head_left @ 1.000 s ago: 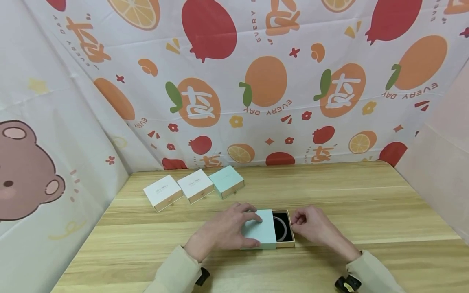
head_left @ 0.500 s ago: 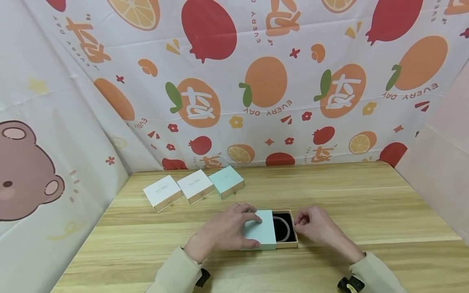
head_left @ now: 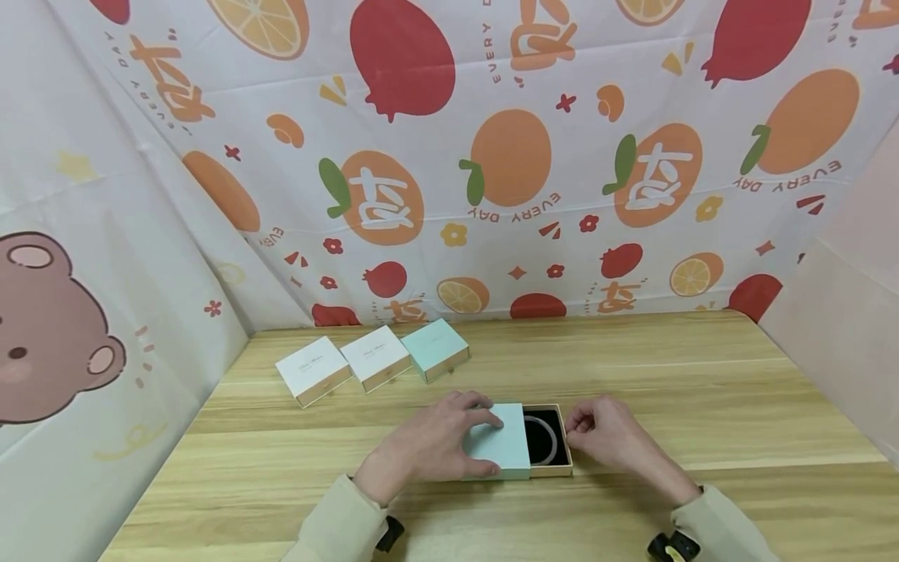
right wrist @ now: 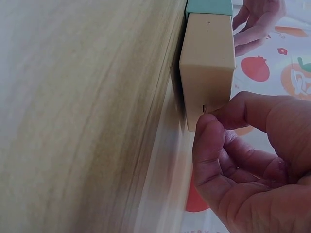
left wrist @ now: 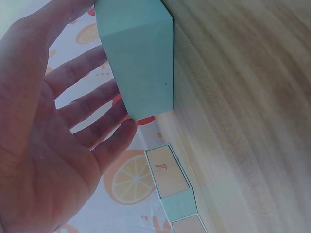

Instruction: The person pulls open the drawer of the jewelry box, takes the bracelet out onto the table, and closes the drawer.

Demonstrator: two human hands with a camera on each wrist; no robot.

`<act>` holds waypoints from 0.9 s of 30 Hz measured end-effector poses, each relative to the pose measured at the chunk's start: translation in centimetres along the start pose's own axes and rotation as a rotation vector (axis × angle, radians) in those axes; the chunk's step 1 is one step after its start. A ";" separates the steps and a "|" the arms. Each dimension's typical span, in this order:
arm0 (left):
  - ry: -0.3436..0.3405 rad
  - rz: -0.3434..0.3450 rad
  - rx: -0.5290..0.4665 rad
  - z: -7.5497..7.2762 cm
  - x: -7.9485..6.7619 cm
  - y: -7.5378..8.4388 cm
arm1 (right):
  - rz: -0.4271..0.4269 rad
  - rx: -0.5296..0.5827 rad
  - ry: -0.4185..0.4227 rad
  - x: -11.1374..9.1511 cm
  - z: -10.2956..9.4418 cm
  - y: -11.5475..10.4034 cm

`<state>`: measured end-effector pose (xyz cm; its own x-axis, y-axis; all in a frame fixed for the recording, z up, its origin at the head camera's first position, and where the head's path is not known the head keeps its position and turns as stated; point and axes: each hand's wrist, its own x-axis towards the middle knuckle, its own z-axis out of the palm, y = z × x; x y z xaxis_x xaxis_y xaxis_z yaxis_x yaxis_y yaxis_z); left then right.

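Note:
My left hand (head_left: pixel 438 441) grips a mint-green jewellery box (head_left: pixel 497 439) across its top, with the thumb at the near side and the fingers reaching over toward the far side. The box's drawer (head_left: pixel 566 437) sticks out to the right, and a pale bangle (head_left: pixel 553 443) lies partly visible on its black lining. The sleeve hides the bangle's left part. My right hand (right wrist: pixel 248 160) pinches a tiny pull tab (right wrist: pixel 204 108) on the drawer's beige end between thumb and index finger. The other fingers of that hand are curled.
Behind and to the left on the wooden table (head_left: pixel 653 367) stand a white box (head_left: pixel 313 365), another white box (head_left: pixel 375 353) and a second mint-green box (head_left: pixel 435 345), all with drawers pushed in. A fruit-print cloth (head_left: pixel 513 234) hangs behind the table.
The drawer has slid a little further right out of its sleeve along with my right hand, baring more of the bangle. My left hand has stayed on the box.

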<state>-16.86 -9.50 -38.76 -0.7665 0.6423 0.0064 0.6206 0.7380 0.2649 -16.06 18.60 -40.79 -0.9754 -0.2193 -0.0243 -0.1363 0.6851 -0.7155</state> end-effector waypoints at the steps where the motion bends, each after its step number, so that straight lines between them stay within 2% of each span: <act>1: 0.000 0.001 0.000 0.0 0.0 0.0 | 0.001 -0.001 0.001 0.0 0.0 0.0; 27: 0.017 0.009 -0.008 0.3 0.1 -0.1 | 0.038 -0.014 -0.006 -0.5 -0.5 0.9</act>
<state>-16.98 -9.49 -39.08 -0.7635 0.6453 0.0249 0.6263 0.7305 0.2724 -15.80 19.64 -41.08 -0.9789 -0.1969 -0.0551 -0.1017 0.7026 -0.7042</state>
